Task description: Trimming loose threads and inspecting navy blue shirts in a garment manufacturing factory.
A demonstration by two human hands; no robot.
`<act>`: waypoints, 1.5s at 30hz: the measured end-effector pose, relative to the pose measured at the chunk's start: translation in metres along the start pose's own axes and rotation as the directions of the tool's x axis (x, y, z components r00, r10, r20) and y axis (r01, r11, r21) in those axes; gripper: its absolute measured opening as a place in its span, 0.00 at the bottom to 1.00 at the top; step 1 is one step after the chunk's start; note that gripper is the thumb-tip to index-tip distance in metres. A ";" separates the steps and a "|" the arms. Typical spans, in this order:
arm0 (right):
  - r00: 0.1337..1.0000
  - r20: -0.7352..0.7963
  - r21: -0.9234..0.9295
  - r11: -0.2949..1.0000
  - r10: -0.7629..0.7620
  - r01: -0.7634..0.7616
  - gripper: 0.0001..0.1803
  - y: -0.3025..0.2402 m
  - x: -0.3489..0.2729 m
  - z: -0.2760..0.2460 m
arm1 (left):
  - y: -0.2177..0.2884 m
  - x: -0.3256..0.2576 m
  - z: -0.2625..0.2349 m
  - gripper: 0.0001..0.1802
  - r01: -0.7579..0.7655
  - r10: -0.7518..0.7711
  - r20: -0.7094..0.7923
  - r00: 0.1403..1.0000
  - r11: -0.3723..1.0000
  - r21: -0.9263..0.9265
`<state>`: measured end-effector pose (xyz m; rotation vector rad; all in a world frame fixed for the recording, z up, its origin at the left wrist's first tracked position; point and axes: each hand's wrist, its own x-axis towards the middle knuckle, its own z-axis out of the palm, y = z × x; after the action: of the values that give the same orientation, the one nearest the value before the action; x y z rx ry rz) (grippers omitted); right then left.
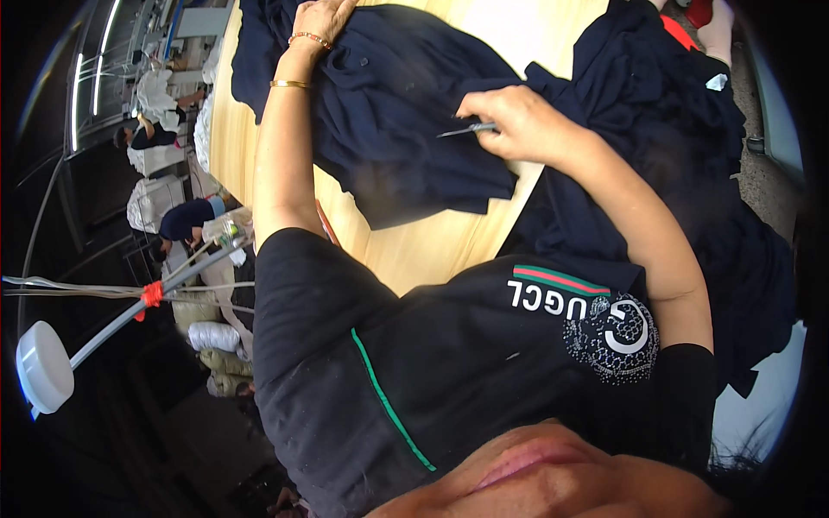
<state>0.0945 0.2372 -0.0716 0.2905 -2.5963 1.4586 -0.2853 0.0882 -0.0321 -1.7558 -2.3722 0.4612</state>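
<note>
A dark navy garment (406, 112) lies spread on a pale wooden table (414, 246). My left hand (324, 19), with two bangles on the wrist, rests flat on the garment's far edge at the top of the picture. My right hand (518, 125) is closed around a small metal thread snip (466, 131), whose tip points left and touches the fabric near the garment's middle. My black shirt fills the lower part of the view.
More navy garments (682, 121) are heaped at the table's right side and hang over its edge. At the left, beyond the table, other people (186, 220) work among white bundles (211, 335). A white round lamp head (41, 367) on a pole sticks out at lower left.
</note>
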 end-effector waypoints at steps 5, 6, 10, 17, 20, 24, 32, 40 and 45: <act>0.994 -0.033 0.065 0.992 -0.109 0.111 0.17 0.003 -0.021 -0.006 | 0.023 -0.069 0.019 0.15 0.042 -0.038 -0.253 0.967 0.999 0.009; 0.996 -0.017 0.061 0.994 -0.093 0.094 0.17 0.003 -0.026 -0.009 | 0.031 -0.077 0.021 0.15 0.052 -0.050 -0.237 0.970 0.999 0.001; 0.994 0.102 0.075 0.997 0.025 -0.033 0.16 -0.011 -0.043 -0.022 | 0.064 -0.128 0.020 0.13 0.006 -0.224 -0.384 0.896 0.869 -0.495; 0.980 0.158 0.142 0.980 0.119 -0.142 0.13 -0.020 -0.053 -0.037 | 0.141 -0.136 -0.058 0.08 0.278 -0.635 -0.201 0.746 0.571 -0.773; 0.995 0.097 0.106 0.993 0.037 -0.047 0.13 -0.030 -0.054 -0.044 | 0.161 -0.162 -0.087 0.04 0.227 -0.727 -0.165 0.666 0.408 -0.884; 0.999 -0.017 0.104 0.993 -0.049 0.050 0.14 -0.046 -0.056 -0.047 | 0.212 -0.189 -0.137 0.18 0.276 -0.603 0.207 0.771 0.023 -0.961; 0.989 0.085 0.083 0.990 -0.120 0.113 0.11 -0.066 -0.048 -0.035 | 0.259 -0.176 -0.107 0.14 0.102 -0.465 0.531 0.708 -0.677 -0.729; 0.965 0.260 0.285 0.954 0.019 -0.095 0.25 -0.063 -0.023 -0.061 | 0.273 -0.171 -0.088 0.09 -0.014 -0.624 0.397 0.673 -0.547 -0.837; 0.997 0.051 0.040 0.998 -0.049 0.047 0.18 -0.046 0.006 -0.055 | 0.289 -0.161 -0.096 0.08 -0.066 -0.648 0.326 0.689 -0.504 -0.861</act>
<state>0.1017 0.2602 -0.0039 0.3984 -2.5842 1.5061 0.0534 0.0262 -0.0290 -0.3622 -2.3731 -2.6365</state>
